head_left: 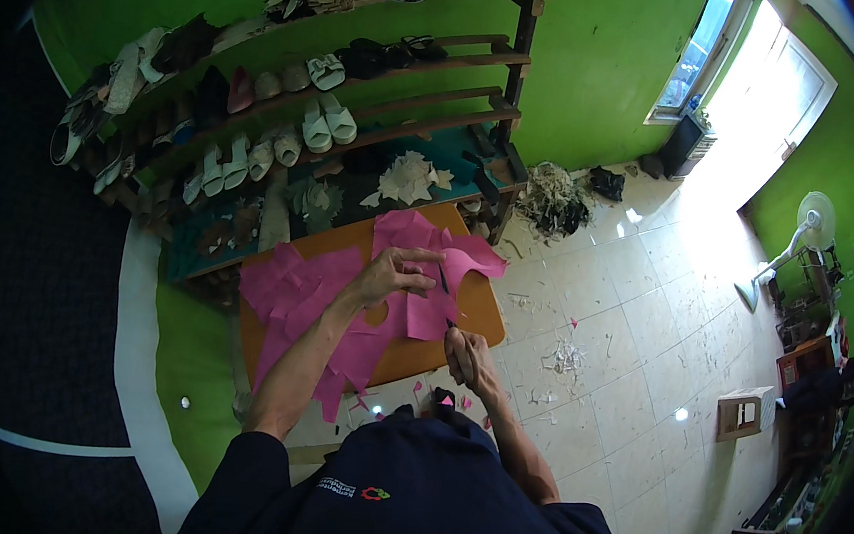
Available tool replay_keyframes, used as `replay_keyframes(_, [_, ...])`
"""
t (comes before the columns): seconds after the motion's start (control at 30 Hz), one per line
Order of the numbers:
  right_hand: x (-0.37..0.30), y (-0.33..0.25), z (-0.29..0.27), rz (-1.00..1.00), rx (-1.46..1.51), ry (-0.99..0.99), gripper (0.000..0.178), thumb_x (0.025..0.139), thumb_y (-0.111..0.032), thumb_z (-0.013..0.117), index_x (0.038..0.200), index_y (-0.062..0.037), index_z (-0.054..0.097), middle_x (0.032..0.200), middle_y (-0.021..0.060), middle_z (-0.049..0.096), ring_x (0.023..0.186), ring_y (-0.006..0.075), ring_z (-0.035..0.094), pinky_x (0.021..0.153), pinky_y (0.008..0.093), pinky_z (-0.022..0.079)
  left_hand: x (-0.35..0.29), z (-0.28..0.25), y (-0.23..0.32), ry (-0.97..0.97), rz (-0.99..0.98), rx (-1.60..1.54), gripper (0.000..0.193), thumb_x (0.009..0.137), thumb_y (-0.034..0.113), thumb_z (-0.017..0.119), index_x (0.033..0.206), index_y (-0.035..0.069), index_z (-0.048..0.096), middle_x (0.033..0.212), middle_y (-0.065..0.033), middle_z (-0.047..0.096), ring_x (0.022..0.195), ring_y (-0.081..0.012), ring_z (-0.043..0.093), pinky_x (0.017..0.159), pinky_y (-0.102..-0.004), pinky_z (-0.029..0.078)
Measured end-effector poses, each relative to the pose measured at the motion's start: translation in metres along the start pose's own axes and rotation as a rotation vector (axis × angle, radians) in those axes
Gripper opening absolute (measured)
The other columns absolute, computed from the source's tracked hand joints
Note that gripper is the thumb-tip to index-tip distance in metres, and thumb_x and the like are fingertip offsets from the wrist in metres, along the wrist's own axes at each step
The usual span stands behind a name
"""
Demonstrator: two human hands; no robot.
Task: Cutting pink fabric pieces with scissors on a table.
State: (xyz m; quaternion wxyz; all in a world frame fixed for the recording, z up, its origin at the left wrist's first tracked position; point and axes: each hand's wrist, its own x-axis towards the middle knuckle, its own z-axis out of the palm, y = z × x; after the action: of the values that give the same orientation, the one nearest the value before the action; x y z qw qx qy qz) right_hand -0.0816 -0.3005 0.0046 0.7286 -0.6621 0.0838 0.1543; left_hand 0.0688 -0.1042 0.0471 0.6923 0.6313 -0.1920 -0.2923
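Pink sheet pieces (pixel 315 293) lie overlapping on an orange-brown table (pixel 483 317) in front of me. My left hand (pixel 396 277) rests over them with its fingers stretched out and apart, the index finger reaching toward a curved pink piece (pixel 475 258) on the right. Beside those fingertips a narrow dark strip (pixel 443 277) shows against the pink; whether it is an object or a gap, I cannot tell. Near the table's front right edge my right hand (pixel 468 359) is closed in a fist. A small dark tip (pixel 451 324) juts from it, the rest hidden by the fingers.
Beyond the table a wooden rack (pixel 517 73) holds sandals, shoes and cut scraps. A heap of pale shreds (pixel 556 199) lies on the tiled floor (pixel 631 353), with more scattered trimmings. A cardboard box (pixel 744 414) and a standing fan (pixel 814 222) are at the right.
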Motion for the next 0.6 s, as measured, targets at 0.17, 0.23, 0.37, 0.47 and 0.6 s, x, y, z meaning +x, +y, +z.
replay_keyframes(0.17, [-0.001,-0.002,0.003,0.059,0.094,0.035,0.053,0.089,-0.059,0.065,0.072,-0.0119,0.049,0.058,-0.0051,0.042,0.045,0.0054,0.039,0.041,0.0247,0.030,-0.004,0.004,0.000,0.045,0.006,-0.023,0.049,0.086,0.001,0.073,0.134,0.006,0.062,0.089,-0.0062,0.070,0.081,-0.0121,0.069,0.076,-0.0290,0.060])
replay_keyframes(0.23, [-0.003,-0.008,0.002,0.052,0.054,0.041,0.052,0.090,-0.058,0.065,0.072,-0.0122,0.048,0.058,-0.0052,0.042,0.045,0.0053,0.039,0.041,0.0244,0.029,-0.003,0.005,0.000,0.051,0.014,-0.025,0.049,0.085,0.001,0.074,0.133,0.005,0.062,0.090,-0.0075,0.072,0.082,-0.0135,0.070,0.076,-0.0305,0.060])
replay_keyframes(0.37, [-0.001,-0.005,-0.001,0.064,0.058,0.015,0.051,0.090,-0.057,0.065,0.072,-0.0122,0.048,0.060,-0.0052,0.042,0.046,0.0055,0.039,0.042,0.0243,0.030,0.000,0.002,-0.001,0.081,0.042,0.003,0.047,0.085,0.001,0.075,0.130,0.004,0.064,0.089,-0.0078,0.073,0.081,-0.0138,0.071,0.077,-0.0307,0.061])
replay_keyframes(0.47, [-0.003,-0.012,0.000,0.059,0.030,-0.005,0.052,0.090,-0.058,0.064,0.073,-0.0120,0.048,0.060,-0.0048,0.043,0.047,0.0056,0.039,0.043,0.0245,0.031,0.001,-0.007,0.000,0.056,0.036,-0.018,0.047,0.085,0.000,0.074,0.131,0.004,0.064,0.091,-0.0078,0.073,0.081,-0.0137,0.070,0.078,-0.0302,0.060])
replay_keyframes(0.6, [0.000,-0.013,-0.003,0.072,-0.002,-0.057,0.053,0.092,-0.060,0.061,0.076,-0.0108,0.049,0.060,-0.0040,0.042,0.047,0.0064,0.040,0.043,0.0252,0.031,0.002,-0.013,0.007,-0.058,-0.038,0.014,0.053,0.081,-0.002,0.076,0.132,0.008,0.065,0.097,-0.0010,0.070,0.077,-0.0044,0.062,0.075,-0.0226,0.055])
